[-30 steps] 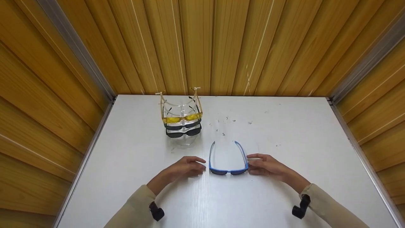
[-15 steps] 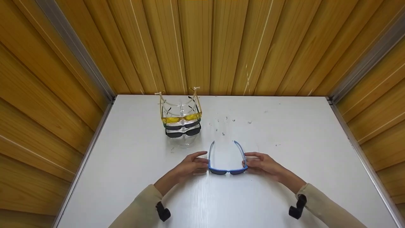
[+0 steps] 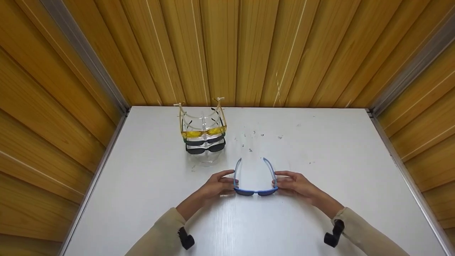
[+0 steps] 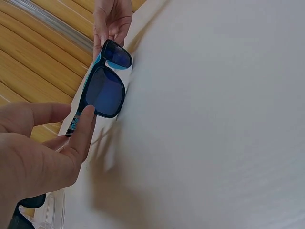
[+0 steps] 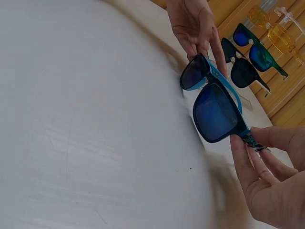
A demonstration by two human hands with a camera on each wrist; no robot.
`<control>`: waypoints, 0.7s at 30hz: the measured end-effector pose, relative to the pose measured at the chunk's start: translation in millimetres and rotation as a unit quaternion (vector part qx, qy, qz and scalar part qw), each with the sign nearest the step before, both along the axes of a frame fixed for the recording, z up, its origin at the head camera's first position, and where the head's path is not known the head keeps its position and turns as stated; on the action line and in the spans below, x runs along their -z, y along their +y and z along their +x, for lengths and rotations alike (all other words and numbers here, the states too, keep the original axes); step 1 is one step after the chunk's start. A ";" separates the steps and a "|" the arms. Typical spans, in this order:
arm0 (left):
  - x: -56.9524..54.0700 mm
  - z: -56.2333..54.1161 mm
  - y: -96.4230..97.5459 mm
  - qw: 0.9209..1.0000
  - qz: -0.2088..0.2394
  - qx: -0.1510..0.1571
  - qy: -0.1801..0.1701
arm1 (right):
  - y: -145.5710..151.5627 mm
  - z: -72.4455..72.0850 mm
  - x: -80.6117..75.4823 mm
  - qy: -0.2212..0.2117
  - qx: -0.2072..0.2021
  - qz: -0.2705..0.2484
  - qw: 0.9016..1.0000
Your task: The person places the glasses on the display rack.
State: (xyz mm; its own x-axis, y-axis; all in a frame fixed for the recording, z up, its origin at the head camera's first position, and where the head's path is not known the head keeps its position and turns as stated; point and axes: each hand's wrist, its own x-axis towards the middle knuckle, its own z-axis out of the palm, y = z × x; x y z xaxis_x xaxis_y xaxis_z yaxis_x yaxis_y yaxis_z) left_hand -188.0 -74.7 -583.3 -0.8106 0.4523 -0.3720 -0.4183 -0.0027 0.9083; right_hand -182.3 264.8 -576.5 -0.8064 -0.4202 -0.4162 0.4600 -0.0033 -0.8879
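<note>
Blue-framed sunglasses [image 3: 256, 192] with dark bluish lenses [image 4: 106, 91] are in front of me, temples unfolded and pointing away. My left hand [image 3: 217, 184] holds the left temple near its hinge, fingertips showing on the inner side. In the left wrist view one finger [image 4: 85, 131] lies against the frame beside the lens. My right hand [image 3: 296, 184] pinches the right temple near the hinge, with thumb and fingers on either side of its patterned part [image 5: 253, 141]. Whether the sunglasses touch the table or are slightly raised, I cannot tell.
A clear display stand [image 3: 209, 161] at the back left bears yellow glasses [image 3: 193, 134], green-framed sunglasses [image 5: 259, 56] and black sunglasses [image 3: 196, 151]. Small dark marks dot the white table [image 3: 320, 142]. Wood-patterned walls [image 3: 220, 53] enclose its back and sides.
My left hand has moved right and taken hold of the left temple. The right hand's fingers have closed round the right temple. The sunglasses have barely moved.
</note>
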 end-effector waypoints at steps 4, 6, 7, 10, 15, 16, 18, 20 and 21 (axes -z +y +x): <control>-0.4 -0.5 -1.1 1.000 0.000 -0.003 0.009 | 0.4 0.1 -0.4 0.003 -0.004 -0.003 1.000; -1.3 -1.3 -1.6 1.000 0.005 -0.005 0.011 | 0.9 0.0 -1.2 0.008 -0.008 0.003 1.000; -2.1 -1.9 -1.6 1.000 0.007 -0.006 0.011 | 1.3 -0.3 -1.9 0.011 -0.010 0.007 1.000; -6.4 -2.9 -2.8 1.000 0.012 -0.010 0.013 | 1.9 -1.0 -6.0 0.020 -0.016 0.017 1.000; -16.5 -3.6 -4.9 1.000 0.002 -0.015 0.025 | 1.5 -1.5 -16.9 0.018 -0.015 0.012 1.000; -18.6 -3.9 -4.9 0.999 0.000 -0.018 0.026 | 1.6 -1.8 -18.9 0.018 -0.014 0.009 1.000; -21.6 -4.8 -4.1 0.999 0.002 -0.024 0.026 | 2.1 -2.8 -23.0 0.014 -0.009 -0.003 1.000; -24.8 -6.1 -3.0 0.999 0.006 -0.031 0.024 | 2.6 -3.7 -27.3 0.012 -0.005 -0.017 1.000; -26.3 -6.7 -2.3 0.999 0.008 -0.034 0.024 | 2.9 -4.1 -29.3 0.013 -0.004 -0.022 1.000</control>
